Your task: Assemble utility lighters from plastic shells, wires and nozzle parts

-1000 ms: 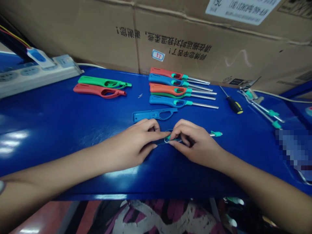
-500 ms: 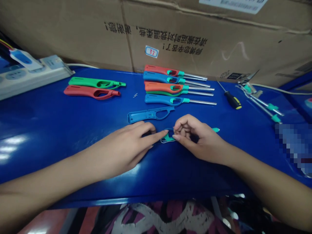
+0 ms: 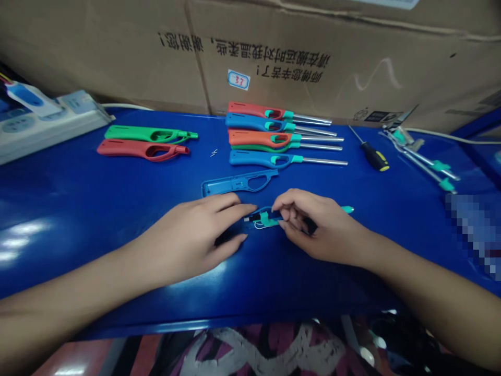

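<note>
A blue utility lighter half-shell (image 3: 266, 209) lies in front of me, mostly hidden by my hands. In it show a green trigger (image 3: 266, 218), a black part (image 3: 254, 216) and a thin white wire (image 3: 259, 226). My left hand (image 3: 203, 230) lies over the shell's handle end, with thumb and forefinger apart. My right hand (image 3: 313, 224) is curled around the shell's front end, thumb and fingertips at its edges. A green tip (image 3: 347, 209) sticks out past it. Just beyond, the matching blue half-shell (image 3: 235, 184) rests with its hollow side up.
Assembled lighters (image 3: 260, 156) line the back. At left lie a green case (image 3: 136, 132) and a red case (image 3: 136, 150). Small screws (image 3: 214, 152), a screwdriver (image 3: 373, 156) and metal lighter tubes (image 3: 422, 162) lie about. A cardboard box (image 3: 136, 73) and power strip (image 3: 78, 117) border the table.
My left forefinger has drawn back from the green trigger, uncovering the black part, and its thumb has spread away. My right hand stays at the front end, slightly shifted.
</note>
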The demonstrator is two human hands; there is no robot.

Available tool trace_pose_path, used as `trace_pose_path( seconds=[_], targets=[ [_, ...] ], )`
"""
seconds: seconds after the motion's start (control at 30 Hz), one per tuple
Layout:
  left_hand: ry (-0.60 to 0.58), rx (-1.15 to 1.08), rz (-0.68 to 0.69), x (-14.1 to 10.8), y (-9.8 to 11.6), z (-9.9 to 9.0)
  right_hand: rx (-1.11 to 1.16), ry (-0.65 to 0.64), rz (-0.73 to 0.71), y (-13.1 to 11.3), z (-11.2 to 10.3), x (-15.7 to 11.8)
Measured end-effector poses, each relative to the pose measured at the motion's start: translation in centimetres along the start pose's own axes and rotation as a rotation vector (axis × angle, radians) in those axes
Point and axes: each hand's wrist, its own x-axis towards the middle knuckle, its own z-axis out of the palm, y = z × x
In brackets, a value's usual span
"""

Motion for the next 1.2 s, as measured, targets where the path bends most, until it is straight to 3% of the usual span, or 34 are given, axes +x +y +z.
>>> trace_pose_path(
  seconds=[0.17,0.4,0.6,0.9,1.2],
  targets=[
    [0.080,-0.095,-0.091,0.9,0.2,1.3,0.040,0.083,0.038,0.1,0.4,0.4],
    [0.119,-0.162,-0.117,1.2,0.1,1.5,-0.139,0.164,-0.095,0.0,0.0,0.3],
    [0.109,-0.069,-0.127,1.1,0.4,1.4,-0.255,0.048,-0.049,-0.2,-0.3,-0.3],
    [0.051,0.247,-0.107,1.0,0.9,1.2,-0.257,0.048,-0.041,-0.3,-0.4,-0.1],
    [0.065,0.031,-0.174,1.4,0.5,1.0,-0.308,-0.047,-0.023,0.2,-0.3,0.2]
  ],
)
